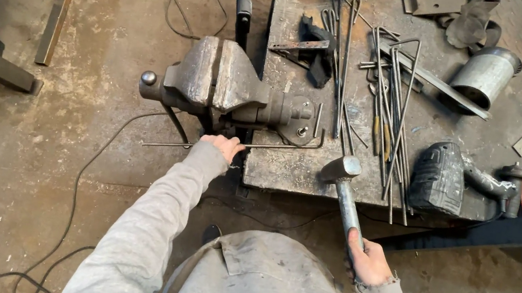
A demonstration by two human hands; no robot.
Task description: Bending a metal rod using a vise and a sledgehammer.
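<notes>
Right hand (369, 260), nearest the camera: fingers wrapped around the handle of a hammer (346, 188); its head hangs over the front edge of the desk (285, 171). Left hand (225, 146): fingers closed on a thin rod (233, 145) that lies level just below the vise (222, 85); its far end is bent up over the desk, and its near end sticks out left over the floor (10, 164). Vise sits at the desk's left corner, jaws nearly closed. Further back: a bundle of bent rods (390, 111), an angle grinder (449, 178), a metal can (485, 77).
</notes>
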